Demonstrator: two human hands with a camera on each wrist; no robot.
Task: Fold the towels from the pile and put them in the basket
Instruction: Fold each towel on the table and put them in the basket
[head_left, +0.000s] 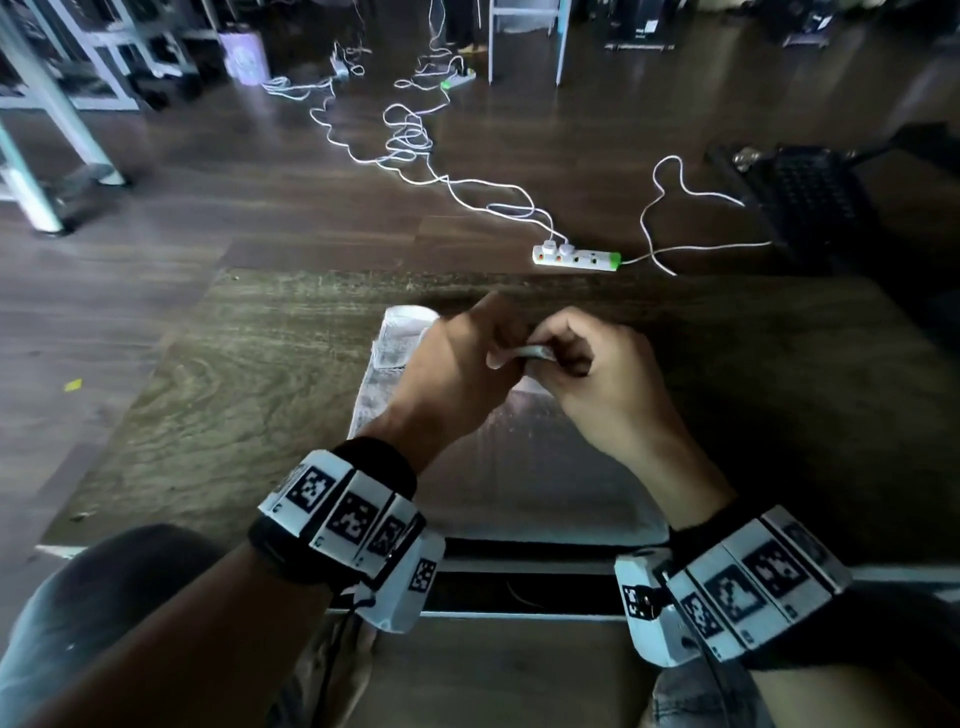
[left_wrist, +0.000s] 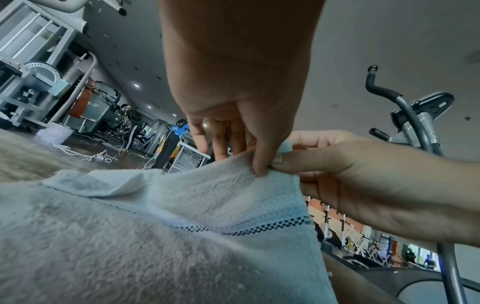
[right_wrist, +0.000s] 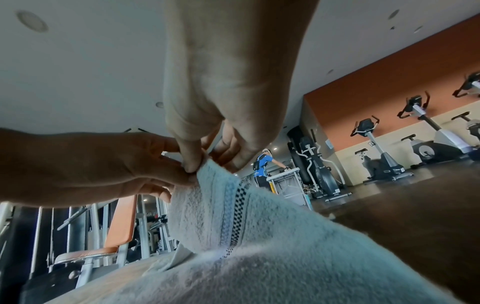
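Observation:
A pale blue towel (head_left: 519, 467) with a dark checkered stripe (left_wrist: 249, 230) lies spread on the wooden table (head_left: 234, 389) in front of me. My two hands meet above its far edge. My left hand (head_left: 498, 358) pinches a raised corner of the towel between thumb and fingers. My right hand (head_left: 550, 358) pinches the same lifted corner from the right, touching the left hand. In the left wrist view the left thumb (left_wrist: 259, 164) presses the cloth against the right hand's thumb (left_wrist: 283, 160). The right wrist view shows the right hand (right_wrist: 210, 162) holding the towel (right_wrist: 259, 257) up in a peak.
A folded-over flap of towel (head_left: 410, 322) lies at the far left corner. A white power strip (head_left: 576, 258) and loose cables (head_left: 410, 140) lie on the floor beyond the table. A black latticed object (head_left: 810, 202) stands at the far right. Gym machines (right_wrist: 379, 156) fill the background.

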